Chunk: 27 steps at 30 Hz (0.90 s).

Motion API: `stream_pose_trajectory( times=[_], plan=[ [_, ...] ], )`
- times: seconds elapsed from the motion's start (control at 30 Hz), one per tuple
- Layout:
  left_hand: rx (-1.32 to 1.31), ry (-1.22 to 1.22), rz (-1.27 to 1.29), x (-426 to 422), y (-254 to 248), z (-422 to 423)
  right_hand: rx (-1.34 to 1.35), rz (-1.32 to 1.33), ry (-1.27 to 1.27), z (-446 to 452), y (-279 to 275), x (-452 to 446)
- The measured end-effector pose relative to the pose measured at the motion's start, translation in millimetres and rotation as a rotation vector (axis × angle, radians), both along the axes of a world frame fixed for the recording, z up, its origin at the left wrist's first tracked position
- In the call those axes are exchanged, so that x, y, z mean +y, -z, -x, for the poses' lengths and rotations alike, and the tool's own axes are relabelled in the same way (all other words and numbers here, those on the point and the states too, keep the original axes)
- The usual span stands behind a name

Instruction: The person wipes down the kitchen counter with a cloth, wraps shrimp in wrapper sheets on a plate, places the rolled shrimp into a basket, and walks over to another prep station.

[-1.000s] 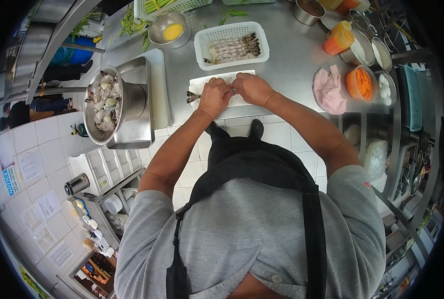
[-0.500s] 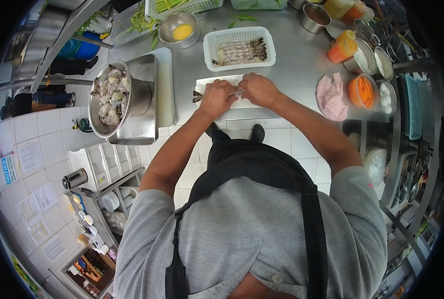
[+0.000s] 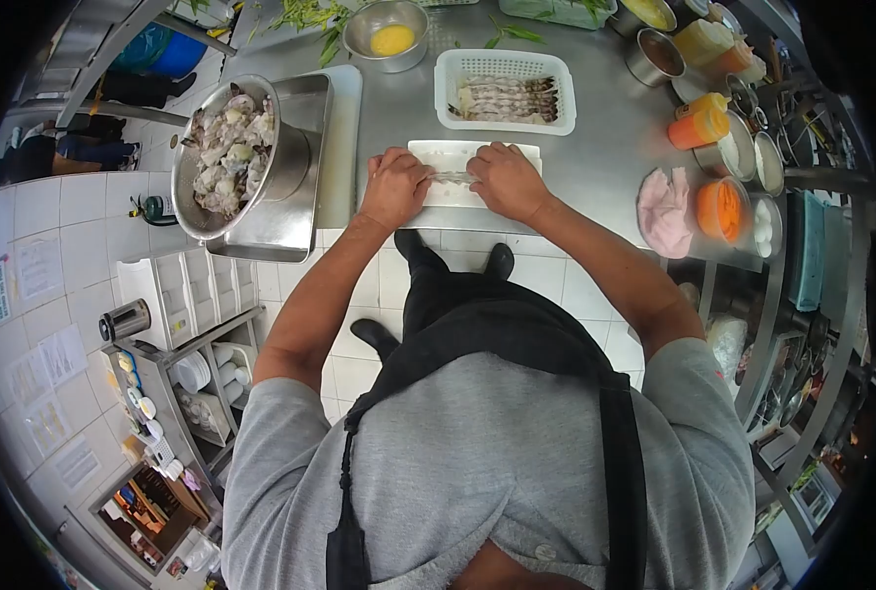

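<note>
A peeled shrimp lies stretched between my two hands over a white rectangular tray near the table's front edge. My left hand has its fingers closed around the shrimp's left end, at the tray's left edge. At the other end, my right hand grips with curled fingers, above the tray's right half. Both ends of the shrimp are hidden by the fingers. Just beyond the tray, a white perforated basket holds a row of straightened shrimp with dark tails.
At the left, a metal colander of shrimp leans over a steel tray, beside a pale cutting board. A bowl of yellow liquid stands behind. On the right are a pink cloth, an orange-filled container and sauce bottles.
My hands have moved apart, exposing the shrimp between them. The dark tails earlier seen left of my left hand no longer show. The view has shifted, and one boot shows farther left.
</note>
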State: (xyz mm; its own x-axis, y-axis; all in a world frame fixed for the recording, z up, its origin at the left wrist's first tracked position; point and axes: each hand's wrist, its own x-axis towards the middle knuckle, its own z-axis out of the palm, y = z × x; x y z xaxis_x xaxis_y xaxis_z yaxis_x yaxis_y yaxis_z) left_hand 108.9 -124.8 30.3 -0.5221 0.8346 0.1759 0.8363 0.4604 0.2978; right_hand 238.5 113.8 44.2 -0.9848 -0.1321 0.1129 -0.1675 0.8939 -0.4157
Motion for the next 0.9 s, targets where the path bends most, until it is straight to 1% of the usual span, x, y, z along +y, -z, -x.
stream_pose_trajectory(
  times=[0.1,0.2,0.27,0.5,0.57,0.6,0.67,0.8,0.9],
  plan=[
    [-0.032,-0.007,0.001,-1,2,0,0.034,-0.012,0.047,2,5,-5],
    [-0.034,-0.002,0.003,-1,1,1,-0.044,-0.053,0.049,5,8,-4],
    [-0.046,-0.005,-0.006,-1,0,1,0.009,-0.047,0.041,6,10,-4],
    [-0.068,-0.022,-0.001,-1,-2,-1,0.011,-0.021,0.047,10,7,-5],
    [-0.064,-0.02,-0.007,-1,1,-1,-0.085,0.078,0.015,15,13,0],
    [-0.064,-0.021,-0.006,-1,1,-1,-0.086,0.079,0.014,15,14,1],
    [-0.058,-0.021,-0.004,-1,1,-1,-0.074,0.21,0.017,15,15,2],
    [-0.058,-0.021,0.011,0,0,-2,-0.084,0.253,0.037,14,12,0],
    [-0.057,-0.015,0.027,0,0,0,-0.087,0.18,0.05,12,12,2]
  ],
)
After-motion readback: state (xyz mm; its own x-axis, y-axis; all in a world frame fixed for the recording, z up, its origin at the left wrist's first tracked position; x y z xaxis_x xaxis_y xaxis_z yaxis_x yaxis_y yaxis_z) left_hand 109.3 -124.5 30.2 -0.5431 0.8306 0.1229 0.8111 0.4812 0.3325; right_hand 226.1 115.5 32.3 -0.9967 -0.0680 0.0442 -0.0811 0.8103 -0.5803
